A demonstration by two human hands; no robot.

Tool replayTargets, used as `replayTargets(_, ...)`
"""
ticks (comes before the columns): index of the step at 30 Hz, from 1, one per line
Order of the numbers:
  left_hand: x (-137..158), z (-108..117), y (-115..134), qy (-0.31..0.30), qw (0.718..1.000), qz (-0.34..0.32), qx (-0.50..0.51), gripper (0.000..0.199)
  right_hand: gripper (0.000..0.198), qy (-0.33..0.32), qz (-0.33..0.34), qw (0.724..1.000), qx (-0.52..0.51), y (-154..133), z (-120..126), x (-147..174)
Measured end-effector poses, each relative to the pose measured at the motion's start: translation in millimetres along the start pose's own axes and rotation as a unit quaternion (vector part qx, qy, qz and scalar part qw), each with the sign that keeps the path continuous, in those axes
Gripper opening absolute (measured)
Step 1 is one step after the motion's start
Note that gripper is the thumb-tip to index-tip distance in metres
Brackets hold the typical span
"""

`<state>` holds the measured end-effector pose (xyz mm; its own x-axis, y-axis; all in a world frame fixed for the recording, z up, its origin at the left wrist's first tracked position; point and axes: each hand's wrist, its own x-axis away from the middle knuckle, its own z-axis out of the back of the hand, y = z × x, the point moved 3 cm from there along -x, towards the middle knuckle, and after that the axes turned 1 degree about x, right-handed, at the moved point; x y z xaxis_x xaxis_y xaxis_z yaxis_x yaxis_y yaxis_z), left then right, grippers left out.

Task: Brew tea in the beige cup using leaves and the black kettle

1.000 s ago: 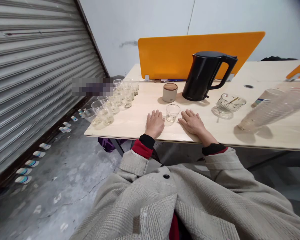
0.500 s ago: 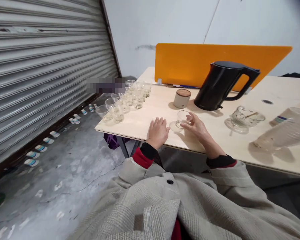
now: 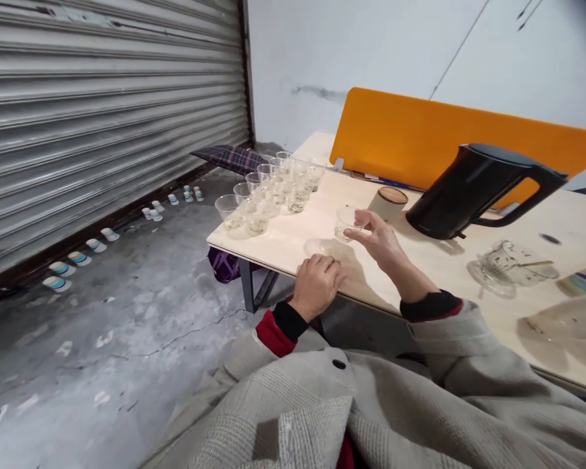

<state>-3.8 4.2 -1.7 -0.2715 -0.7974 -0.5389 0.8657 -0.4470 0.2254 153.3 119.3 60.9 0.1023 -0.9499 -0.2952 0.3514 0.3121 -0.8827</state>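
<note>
Table edge (image 3: 258, 258): left hand (image 3: 317, 284) | right hand (image 3: 379, 242): cup (image 3: 343, 225) | gap to cup rows (image 3: 256, 220)

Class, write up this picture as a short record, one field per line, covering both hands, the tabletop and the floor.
Right hand: pinching a clear cup, apparently raised off the table
Left hand: fingers curled, at the near table edge; no held object visible
Table, left end: a cluster of clear cups, upright, with a little liquid
Table, behind right hand: canister with wooden lid, black electric kettle
Table, right: glass bowl with a stick in it
Back: orange divider
Floor: small white-and-blue cups along the shutter
</note>
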Motion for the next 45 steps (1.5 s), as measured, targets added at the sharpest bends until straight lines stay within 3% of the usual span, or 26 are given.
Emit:
replayTargets(4, 6.8, -4.3, -3.1, 0.028, 0.998, -0.053, -0.017, 0.027, 0.069, -0.067, -0.029, 0.996, -0.05, -7.5, -49.7, -24.0)
replayTargets(9, 9.1, -8.2, -6.5, 0.053, 0.995, -0.087, -0.02, 0.033, 0.051, -0.102, -0.026, 0.992, -0.07, -6.1, -99.1, -45.6)
replayTargets(13, 9.5, -9.8, -6.0, 0.051, 0.994, -0.099, -0.009, 0.033, 0.049, -0.115, -0.021, 0.989, -0.093, -4.7, -117.8, -53.1)
replayTargets(24, 10.9, -10.4, -4.0, 0.033, 0.995, -0.091, 0.014, 0.039, 0.05, -0.131, -0.054, 0.983, -0.121, -1.5, -135.6, -56.7)
replayTargets(32, 10.6, -9.6, -3.6, 0.008, 0.997, -0.079, 0.011, 0.035, 0.055, -0.148, -0.055, 0.984, -0.077, 0.7, -141.1, -60.5)
replayTargets(45, 12.1, -11.1, -4.1, 0.033, 0.996, -0.078, -0.004, 0.032, 0.057, -0.156, -0.056, 0.982, -0.088, -8.4, -127.1, -52.2)
